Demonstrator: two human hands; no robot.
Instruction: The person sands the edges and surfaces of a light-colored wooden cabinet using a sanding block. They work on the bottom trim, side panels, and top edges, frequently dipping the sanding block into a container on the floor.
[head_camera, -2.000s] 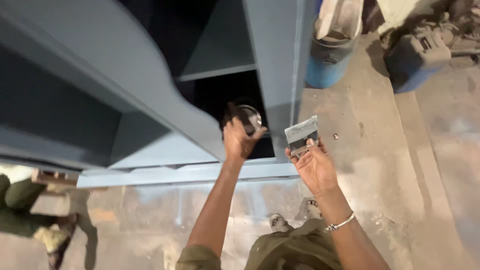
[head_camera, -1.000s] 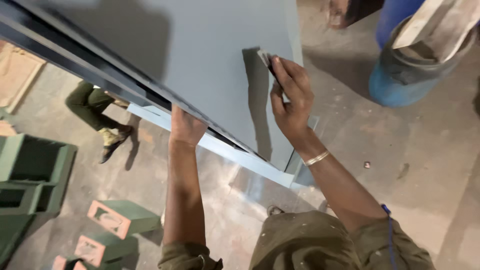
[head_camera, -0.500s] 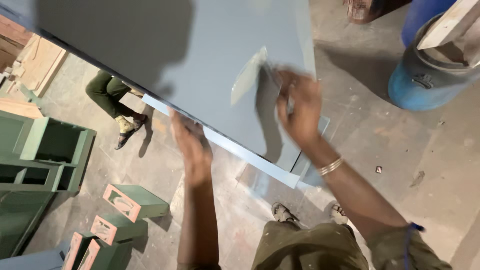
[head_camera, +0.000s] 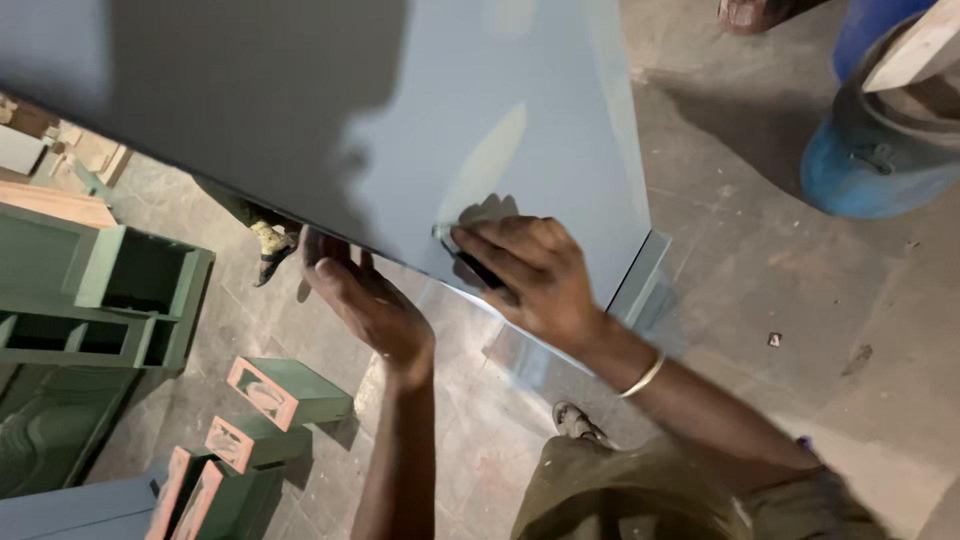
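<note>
A person is sanding the grey-blue face of a metal cabinet (head_camera: 420, 110), the right hand (head_camera: 535, 280) pressing a small abrasive pad (head_camera: 470, 262) flat against the panel, fingers closed down over it. Compared with a second ago, that hand is now sitting lower on the panel, close to the bottom edge, and a pale rubbed streak (head_camera: 490, 165) is now showing just above the knuckles, where the paint looks duller and lighter. That suggests the stroke is travelling downward and the smoothing of this strip is nearly reaching the edge. The left hand (head_camera: 370, 300) is bracing the cabinet from beneath, fingers hooked around its lower lip just beside the right hand; two seconds ago it was holding a small round object at the open front of the cabinet, which is no longer in view. A bangle (head_camera: 642, 377) is circling the right wrist. Left of the left hand, green cabinets (head_camera: 95, 290) and small green boxes (head_camera: 290, 390) are lying on the concrete floor (head_camera: 780, 300); well beyond the right hand, a blue drum (head_camera: 880, 150) is standing.
</note>
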